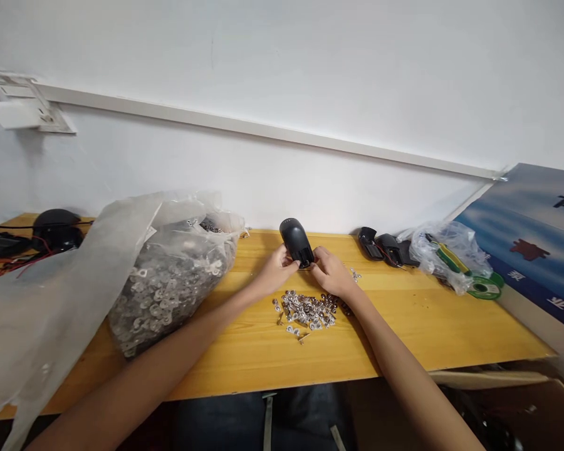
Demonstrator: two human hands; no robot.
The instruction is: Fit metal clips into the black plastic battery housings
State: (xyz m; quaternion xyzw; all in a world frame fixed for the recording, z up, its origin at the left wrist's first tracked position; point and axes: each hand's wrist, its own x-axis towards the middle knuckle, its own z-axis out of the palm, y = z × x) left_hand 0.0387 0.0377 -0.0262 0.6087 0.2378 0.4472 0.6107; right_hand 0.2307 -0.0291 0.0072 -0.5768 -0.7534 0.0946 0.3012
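A curved black plastic housing [295,238] with a rounded top and an open slot at its lower end is held up over the table. My left hand [282,266] grips its lower left side between thumb and fingers. On the lower right edge, my right hand [328,269] pinches the same housing. Whether a small part is also between the fingertips is too small to tell. Just below my hands lies a loose pile of small metal contact pieces [308,310], some with springs. My right wrist partly covers the pile's right side.
On the left stands a large clear plastic bag [169,294] full of metal pieces. Black housings [390,249] lie by the wall at the right, beside a thin plastic bag [455,244], a green solder spool [487,286] and a yellow-green tool [451,258]. A cardboard box [536,401] sits below the table edge.
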